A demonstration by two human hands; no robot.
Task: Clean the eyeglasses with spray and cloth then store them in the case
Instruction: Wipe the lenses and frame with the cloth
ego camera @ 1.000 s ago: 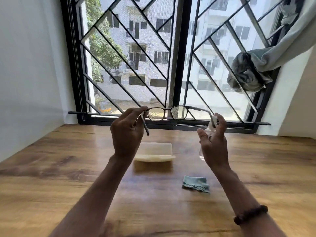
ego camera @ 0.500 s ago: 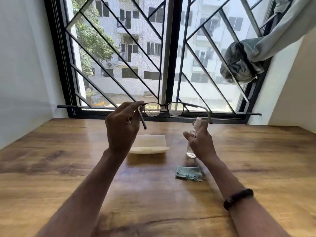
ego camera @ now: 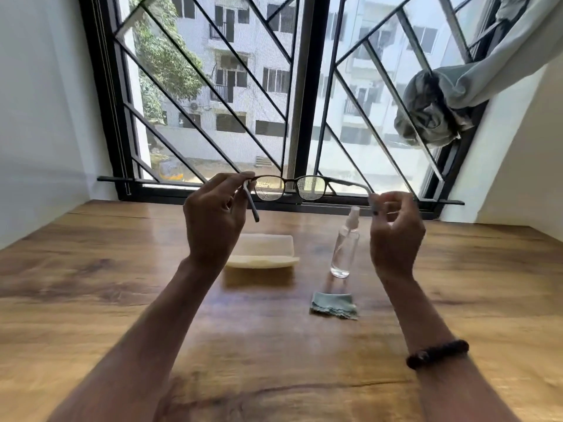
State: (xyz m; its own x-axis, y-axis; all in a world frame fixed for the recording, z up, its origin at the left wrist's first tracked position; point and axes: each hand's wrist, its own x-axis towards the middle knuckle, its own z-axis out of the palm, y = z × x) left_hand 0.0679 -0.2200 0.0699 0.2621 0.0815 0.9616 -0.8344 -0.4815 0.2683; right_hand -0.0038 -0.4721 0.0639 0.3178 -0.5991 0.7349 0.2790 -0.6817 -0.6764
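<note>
Holding droplet-speckled eyeglasses above the wooden counter, the left hand pinches one temple and the right hand the other. Unlabelled spray bottle, cloth and closed case rest below.

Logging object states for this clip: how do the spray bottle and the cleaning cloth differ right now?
The spray bottle stands upright; the cleaning cloth lies flat and crumpled. The bottle is clear and rigid; the cloth is pale blue-green and soft. The bottle sits farther from the person, the cloth nearer. Both rest untouched on the wooden table.
</note>
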